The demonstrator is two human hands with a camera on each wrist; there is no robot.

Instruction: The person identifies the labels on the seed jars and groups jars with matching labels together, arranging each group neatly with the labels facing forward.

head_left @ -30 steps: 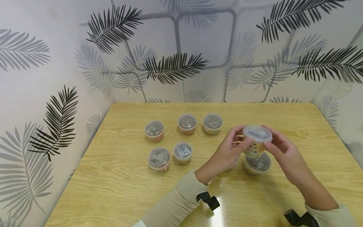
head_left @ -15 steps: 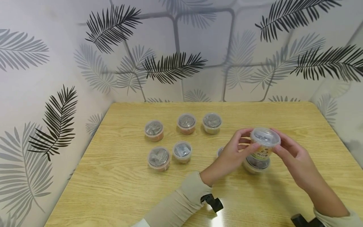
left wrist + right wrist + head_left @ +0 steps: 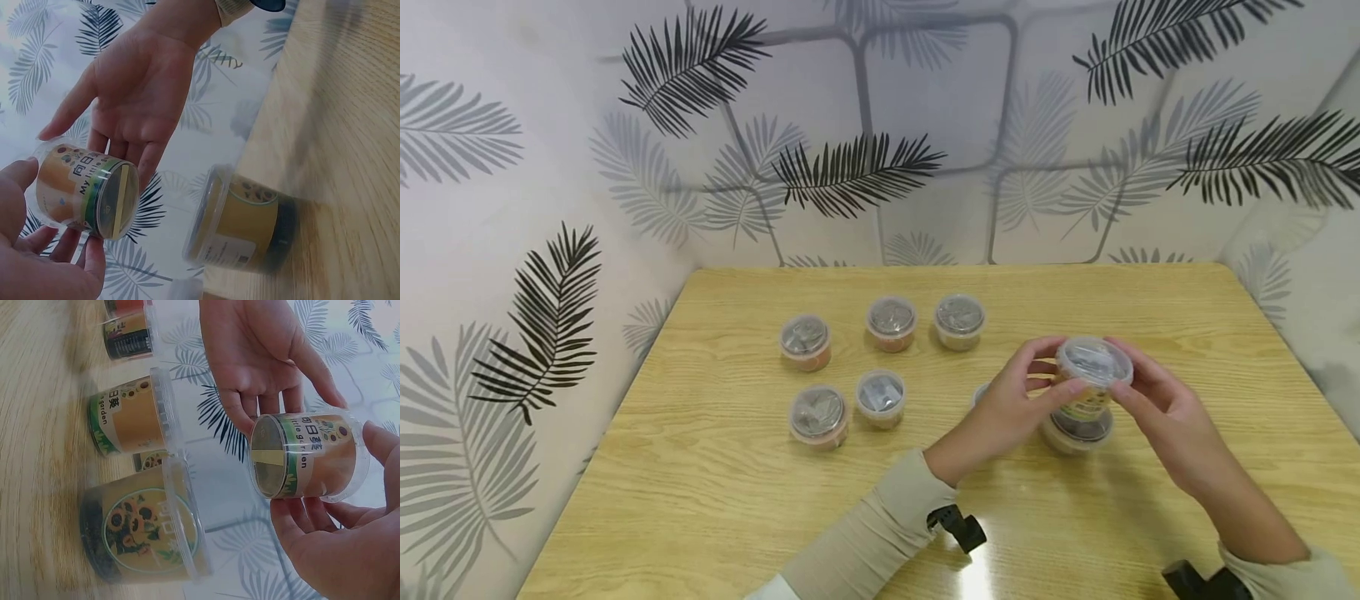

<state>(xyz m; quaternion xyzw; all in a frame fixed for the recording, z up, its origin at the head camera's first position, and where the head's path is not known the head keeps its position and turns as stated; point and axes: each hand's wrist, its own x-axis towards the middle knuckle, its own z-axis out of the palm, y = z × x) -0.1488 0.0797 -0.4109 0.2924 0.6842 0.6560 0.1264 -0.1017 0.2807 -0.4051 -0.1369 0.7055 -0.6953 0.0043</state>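
A small clear-lidded plastic cup, printed with sunflowers and the words "little garden", is held in the air by both hands. My left hand grips its left side, thumb in front and fingers behind. The right hand grips the opposite side in the same way. In the right wrist view, the cup shows its clear base, with a pale strip across it. Beneath it on the table stands another lidded cup, partly covered in the head view and printed with a sunflower bunch.
Several more lidded cups stand on the wooden table: a back row with a right-hand cup, and two nearer ones, including a left cup. Another cup is mostly hidden behind the left wrist. A leaf-patterned wall borders the table.
Both hands moved the held cup slightly right, then a little back left. It stays raised over the cup below. The standing cups have not moved.
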